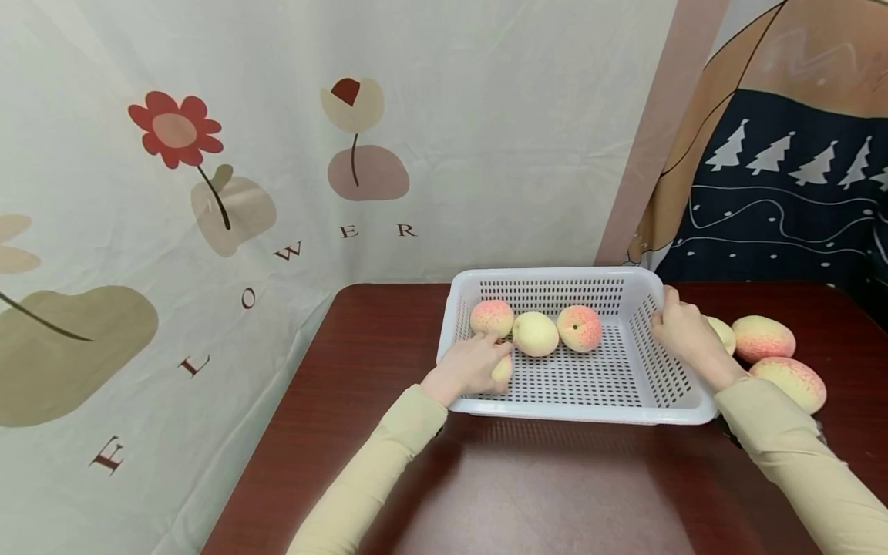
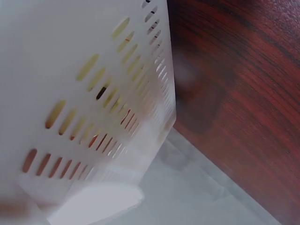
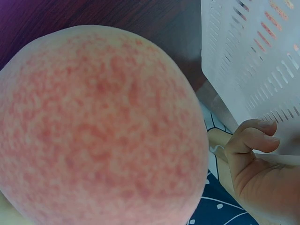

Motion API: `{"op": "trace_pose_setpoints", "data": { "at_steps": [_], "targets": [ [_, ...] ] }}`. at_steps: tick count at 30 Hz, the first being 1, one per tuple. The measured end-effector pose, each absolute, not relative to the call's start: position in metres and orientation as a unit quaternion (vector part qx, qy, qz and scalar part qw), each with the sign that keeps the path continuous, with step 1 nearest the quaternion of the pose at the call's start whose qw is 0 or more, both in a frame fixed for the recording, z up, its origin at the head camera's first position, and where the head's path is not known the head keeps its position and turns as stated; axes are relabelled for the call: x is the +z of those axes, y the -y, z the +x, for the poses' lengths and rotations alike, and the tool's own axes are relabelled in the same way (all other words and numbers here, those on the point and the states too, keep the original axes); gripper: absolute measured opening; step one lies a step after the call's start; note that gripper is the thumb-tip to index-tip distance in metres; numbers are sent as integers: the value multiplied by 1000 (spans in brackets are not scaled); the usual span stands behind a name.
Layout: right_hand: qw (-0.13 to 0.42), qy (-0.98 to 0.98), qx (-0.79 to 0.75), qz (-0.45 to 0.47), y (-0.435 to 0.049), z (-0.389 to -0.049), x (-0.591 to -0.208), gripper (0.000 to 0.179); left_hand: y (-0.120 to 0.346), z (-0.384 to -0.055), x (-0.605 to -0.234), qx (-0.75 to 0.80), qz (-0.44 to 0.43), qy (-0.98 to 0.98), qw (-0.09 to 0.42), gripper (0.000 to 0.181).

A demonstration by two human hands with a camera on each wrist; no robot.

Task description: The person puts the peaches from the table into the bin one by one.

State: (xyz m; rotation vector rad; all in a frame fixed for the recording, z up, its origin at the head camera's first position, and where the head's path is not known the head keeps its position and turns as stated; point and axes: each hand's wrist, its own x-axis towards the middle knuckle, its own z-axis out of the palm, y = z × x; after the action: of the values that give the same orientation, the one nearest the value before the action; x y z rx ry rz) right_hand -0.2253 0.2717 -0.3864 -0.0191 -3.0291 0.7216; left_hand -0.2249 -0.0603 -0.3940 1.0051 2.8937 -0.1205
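Observation:
A white plastic basket [image 1: 624, 385] with slotted walls sits on the table. My left hand [image 1: 473, 364] reaches over its left side and grips a pale yellow peach [image 1: 501, 370], mostly covered by the fingers. Beside it in the basket lie a pink-speckled peach [image 1: 492, 317], a yellow peach [image 1: 535, 334] and a yellow-and-red peach [image 1: 580, 328]. On the right side, my right hand [image 1: 690, 339] holds the basket's rim, and its bent fingers show in the right wrist view. The left wrist view looks at the basket's outer wall [image 2: 51, 84]; the left fingers are hidden there.
To the right of the basket, on the dark red wooden table [image 1: 388, 347], lie a partly hidden yellow peach [image 1: 723, 334] and two pink-tinged peaches, one farther back [image 1: 764, 338] and one nearer [image 1: 791, 382]. A printed curtain [image 1: 486, 154] hangs behind the table.

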Motion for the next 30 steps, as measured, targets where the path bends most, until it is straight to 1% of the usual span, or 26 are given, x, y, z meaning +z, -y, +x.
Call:
{"op": "trace_pose_setpoints", "data": {
  "at_steps": [7,17,24,30],
  "targets": [
    [25,973,229,0,-271,-225,-387,58,59,-222,-397,-57,337,-939,41,66],
    [18,972,233,-2,-271,-225,-387,59,60,-223,-398,-57,343,-937,41,65],
    [16,973,231,-8,-271,-226,-388,59,60,-223,-397,-46,356,-933,31,59],
    [28,974,226,-6,-271,-226,-388,58,60,-224,-398,-45,364,-930,21,58]
  ]
}}
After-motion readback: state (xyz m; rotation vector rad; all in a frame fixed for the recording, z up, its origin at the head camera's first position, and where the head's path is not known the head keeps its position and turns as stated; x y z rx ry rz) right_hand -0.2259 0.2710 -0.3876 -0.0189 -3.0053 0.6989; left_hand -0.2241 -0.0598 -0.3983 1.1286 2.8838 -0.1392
